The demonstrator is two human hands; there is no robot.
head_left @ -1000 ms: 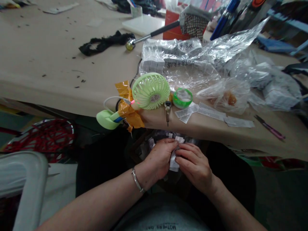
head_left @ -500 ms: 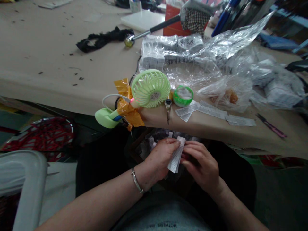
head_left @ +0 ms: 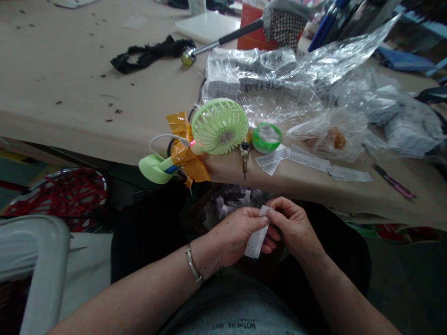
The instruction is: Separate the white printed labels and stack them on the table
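Note:
Over my lap, below the table edge, my left hand point(head_left: 240, 235) pinches a printed white label strip point(head_left: 257, 241) between thumb and fingers. My right hand point(head_left: 292, 224) is closed at the strip's upper end, its thumb and forefinger pinching there beside my left thumb. Small print covers the strip, which hangs down at a slant; whether it is one layer or several I cannot tell. Beneath my hands, a heap of small label scraps point(head_left: 226, 202) lies in a dark container, partly hidden. Nearest on the table edge are more printed labels point(head_left: 309, 158) and a soldering-iron-like tool point(head_left: 244, 160), tip pointing down.
A green fan point(head_left: 220, 126) is taped to the table edge. Beside it stands a green-rimmed tub point(head_left: 266, 137) with white filling. Small pink-handled scissors point(head_left: 394, 181) lie at the right. Clear plastic bags point(head_left: 265, 93) cover the back. A white plastic stool point(head_left: 52, 237) stands lower left.
My right hand has moved up and inward, from loose fingers beside the strip to a pinch at its top. My left hand and the strip have shifted slightly down.

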